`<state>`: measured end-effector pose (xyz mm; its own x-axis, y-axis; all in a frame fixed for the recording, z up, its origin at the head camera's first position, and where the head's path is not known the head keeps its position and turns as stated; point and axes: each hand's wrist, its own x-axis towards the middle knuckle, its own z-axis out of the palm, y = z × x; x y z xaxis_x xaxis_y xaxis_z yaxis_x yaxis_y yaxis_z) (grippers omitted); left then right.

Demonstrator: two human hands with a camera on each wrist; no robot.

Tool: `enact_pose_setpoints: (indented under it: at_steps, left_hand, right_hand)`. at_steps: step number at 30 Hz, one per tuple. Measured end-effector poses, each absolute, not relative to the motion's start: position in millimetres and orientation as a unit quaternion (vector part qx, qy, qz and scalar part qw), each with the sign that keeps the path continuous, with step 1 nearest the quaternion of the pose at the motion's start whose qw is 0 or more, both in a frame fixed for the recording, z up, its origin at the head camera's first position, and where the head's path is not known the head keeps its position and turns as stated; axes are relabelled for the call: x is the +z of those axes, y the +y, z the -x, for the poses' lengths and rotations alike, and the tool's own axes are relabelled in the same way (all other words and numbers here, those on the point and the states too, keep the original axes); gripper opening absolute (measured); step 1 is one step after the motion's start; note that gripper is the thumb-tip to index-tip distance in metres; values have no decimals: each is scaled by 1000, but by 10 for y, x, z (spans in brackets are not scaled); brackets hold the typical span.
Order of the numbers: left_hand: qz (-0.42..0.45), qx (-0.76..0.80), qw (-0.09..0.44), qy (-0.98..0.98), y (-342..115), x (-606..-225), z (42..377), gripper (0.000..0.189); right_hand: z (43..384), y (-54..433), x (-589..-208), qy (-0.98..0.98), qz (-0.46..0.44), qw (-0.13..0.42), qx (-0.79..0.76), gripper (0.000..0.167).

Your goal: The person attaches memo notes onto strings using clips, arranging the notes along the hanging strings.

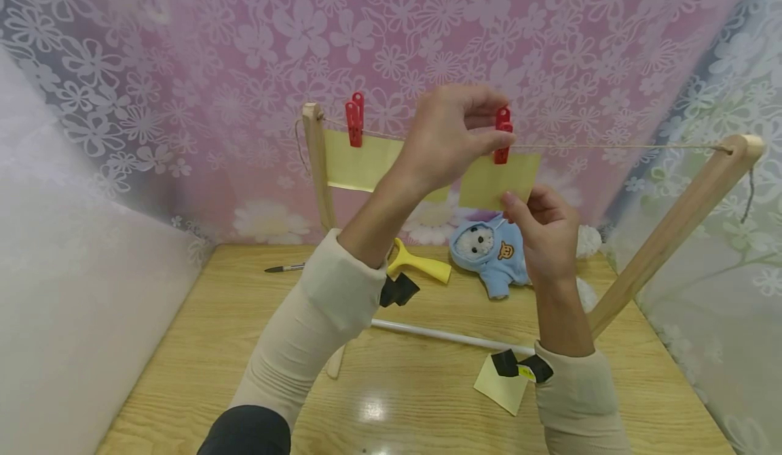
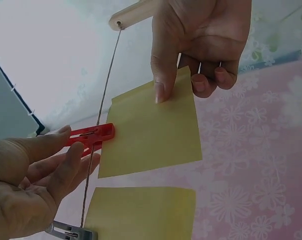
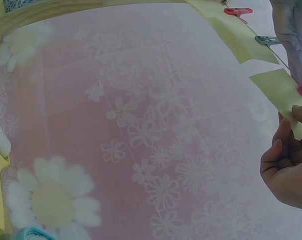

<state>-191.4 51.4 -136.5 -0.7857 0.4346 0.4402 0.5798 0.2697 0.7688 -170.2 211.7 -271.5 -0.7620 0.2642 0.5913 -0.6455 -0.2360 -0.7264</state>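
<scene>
My left hand (image 1: 446,136) pinches the handles of a red clothespin (image 1: 502,149) between thumb and fingers. This clothespin sits on the string (image 1: 617,147) at the top edge of a small yellow paper sheet (image 1: 485,187). My right hand (image 1: 552,234) pinches the lower right corner of that sheet, thumb on its near face. Farther left, another red clothespin (image 1: 355,129) holds yellow paper (image 1: 351,163) on the string. A grey clothespin (image 2: 73,232) grips the string close to my left hand; in the head view that hand hides it.
Wooden posts (image 1: 678,227) carry the string at both ends. On the table (image 1: 201,373) lie a white rod (image 1: 436,333), a yellow-handled tool (image 1: 421,263), a pen (image 1: 284,267) and a loose yellow sheet (image 1: 501,387). A plush toy in blue (image 1: 497,258) lies behind my right hand.
</scene>
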Motion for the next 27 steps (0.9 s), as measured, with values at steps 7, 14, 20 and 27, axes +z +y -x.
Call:
enact_pose_setpoints:
  at_steps: [7,14,20,27]
  left_hand:
    - [324,-497,85,-800,510,-1357,1892,42]
    - [325,-474,105,-812,496,-1349,1877,42]
    - [329,-469,125,-810,449,-1341,1839,42]
    - [357,-514,175,-760,268,-1381,1740,34]
  right_hand:
    - [1688,2105,-2714,-545,-186,285,766,12]
    - [1682,2112,-2736,-555,-189,280,760,16]
    - [1676,2137,-2772,-568,-195,270,753,15]
    - [1682,2175,-2821,-587,-192,267,740,14]
